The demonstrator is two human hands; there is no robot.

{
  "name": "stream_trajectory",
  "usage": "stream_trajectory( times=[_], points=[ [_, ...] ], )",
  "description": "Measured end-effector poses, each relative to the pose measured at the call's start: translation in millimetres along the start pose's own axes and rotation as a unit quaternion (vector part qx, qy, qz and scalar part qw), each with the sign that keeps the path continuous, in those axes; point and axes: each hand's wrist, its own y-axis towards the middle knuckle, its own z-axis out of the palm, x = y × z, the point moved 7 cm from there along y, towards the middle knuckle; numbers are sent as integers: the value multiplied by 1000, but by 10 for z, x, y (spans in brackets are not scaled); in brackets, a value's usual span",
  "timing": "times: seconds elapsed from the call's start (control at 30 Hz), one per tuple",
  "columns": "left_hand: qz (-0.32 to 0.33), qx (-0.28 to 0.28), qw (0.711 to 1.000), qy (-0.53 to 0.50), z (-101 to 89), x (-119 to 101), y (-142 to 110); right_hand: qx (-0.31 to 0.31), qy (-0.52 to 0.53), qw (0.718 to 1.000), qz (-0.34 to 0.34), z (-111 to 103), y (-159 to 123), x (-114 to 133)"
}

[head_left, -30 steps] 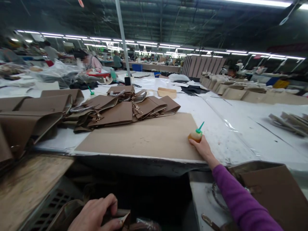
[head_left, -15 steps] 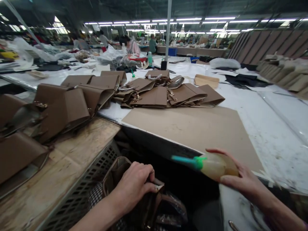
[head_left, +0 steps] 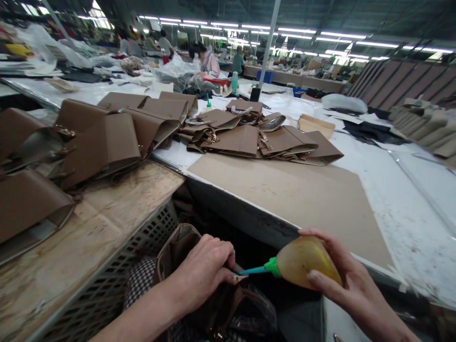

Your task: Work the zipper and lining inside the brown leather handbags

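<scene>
My left hand (head_left: 210,263) pinches the upper edge of a brown bag (head_left: 178,244) that stands low in front of me, below the tabletop. My right hand (head_left: 345,278) is wrapped round a glue bottle (head_left: 302,261), a squeeze bottle with yellowish liquid, a green collar and a thin blue nozzle (head_left: 254,270). The bottle lies nearly level, its nozzle pointing left. The nozzle's tip is at the bag's edge, close by my left thumb. The lower part of the bag is dark and partly hidden by my left forearm.
Brown bag bodies (head_left: 231,140) lie in a row on the white table (head_left: 420,213), behind a flat tan board (head_left: 285,190). More brown bags (head_left: 103,137) rest on a worn wooden board (head_left: 107,213) at left, above a perforated plastic crate (head_left: 131,261). People sit farther back.
My right hand has brought the glue bottle left and down, so its nozzle now reaches the edge in my left hand. The left hand keeps its pinch. The view has shifted slightly.
</scene>
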Motion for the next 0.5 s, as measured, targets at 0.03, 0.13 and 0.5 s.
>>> stream_trajectory(
  times=[0.03,0.13,0.5],
  points=[
    [0,-1,1000,0,2,5,-4,13,9,1000,-2,26,3,34],
    [4,-4,1000,5,4,-1,-20,41,-6,999,-27,61,21,94],
    [3,-10,1000,20,-15,-32,-37,2,-81,987,-137,51,14,292]
  ],
)
